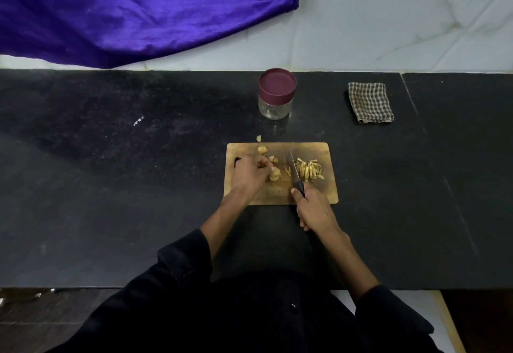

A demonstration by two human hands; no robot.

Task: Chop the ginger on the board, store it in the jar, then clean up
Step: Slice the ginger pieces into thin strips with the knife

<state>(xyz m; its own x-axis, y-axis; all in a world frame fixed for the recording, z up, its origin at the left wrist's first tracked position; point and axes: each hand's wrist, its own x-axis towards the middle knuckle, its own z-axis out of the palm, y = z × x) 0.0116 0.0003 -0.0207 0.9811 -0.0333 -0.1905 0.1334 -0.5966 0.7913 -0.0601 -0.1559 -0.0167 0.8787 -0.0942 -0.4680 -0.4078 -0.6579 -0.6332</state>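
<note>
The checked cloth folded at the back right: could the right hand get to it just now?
Probably yes, but not freely: the right hand grips the black-handled knife. Bare dark counter lies between it and the checked cloth.

We are in a home kitchen. We see a dark stone counter (138, 186) against a white marble-look tiled wall (388, 19). Near the counter's back edge stand a lidded jar (276, 94) and a folded checked cloth (370, 102), with a wooden chopping board (319, 197) carrying cut ginger (309, 169).
</note>
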